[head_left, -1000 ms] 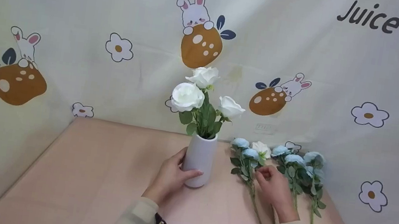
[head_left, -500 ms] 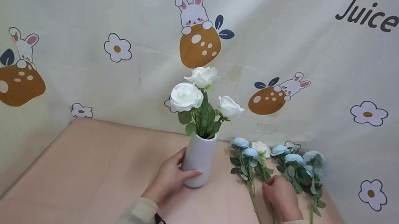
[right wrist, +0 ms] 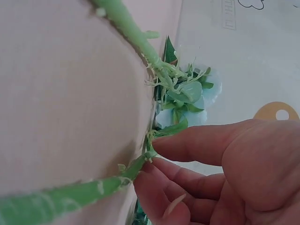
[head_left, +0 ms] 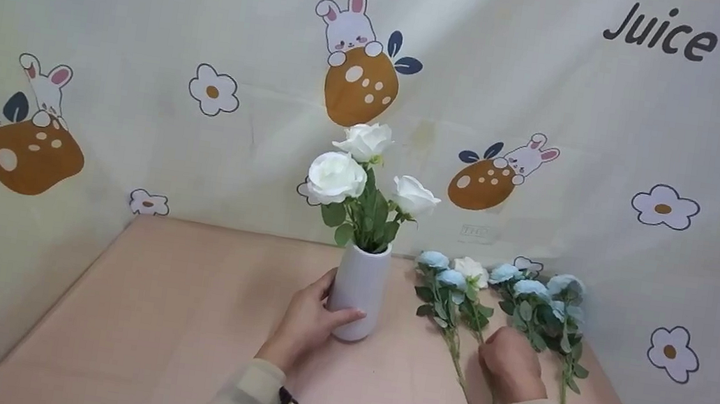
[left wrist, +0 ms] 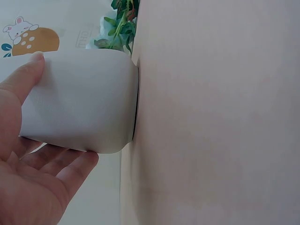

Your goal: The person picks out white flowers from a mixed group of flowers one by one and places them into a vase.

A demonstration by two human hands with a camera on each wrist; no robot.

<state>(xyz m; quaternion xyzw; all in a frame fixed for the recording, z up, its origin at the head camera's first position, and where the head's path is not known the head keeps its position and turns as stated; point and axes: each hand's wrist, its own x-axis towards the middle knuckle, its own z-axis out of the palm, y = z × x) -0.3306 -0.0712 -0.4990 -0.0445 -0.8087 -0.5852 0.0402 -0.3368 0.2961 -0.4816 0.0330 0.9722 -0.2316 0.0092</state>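
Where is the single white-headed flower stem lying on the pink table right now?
In the head view, the white-headed flower stem lies right of the white ceramic vase, among the blue-headed flower stems, with the right hand pinching its lower stem.

A pale backdrop [head_left: 148, 3] fills the upper frame, printed with rabbits on brown strawberries [head_left: 361, 82], daisies [head_left: 214, 90] and the word "Juice" [head_left: 660, 33] at upper right. Below lies a pink table [head_left: 175, 317]. At right of center, 2 blue flower stems [head_left: 553, 303] lie near the backdrop.
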